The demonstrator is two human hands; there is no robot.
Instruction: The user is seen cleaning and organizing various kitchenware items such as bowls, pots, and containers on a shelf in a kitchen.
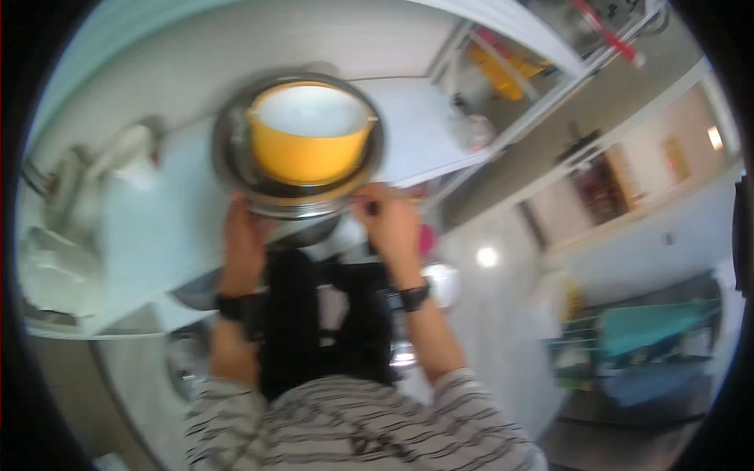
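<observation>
Before me, at a white shelf (pixel 406 129), is a round steel vessel (pixel 227 147), seemingly several nested pieces. A yellow pot with a white inside (pixel 306 154) sits within it. My left hand (pixel 242 247) grips the near left side of the steel vessel, its thumb at the rim. On the near right side, my right hand (pixel 392 226) has its fingers curled at the rim. A small dark end, perhaps of a handle, shows at that hand; blur hides what it belongs to.
Pale containers (pixel 62 271) and a white jug-like item (pixel 132 153) stand at the left of the shelf. Metal cookware (pixel 188 359) lies low on the left, near my legs. A rack with a teal item (pixel 654 329) is at far right. Light floor (pixel 489 312) lies between.
</observation>
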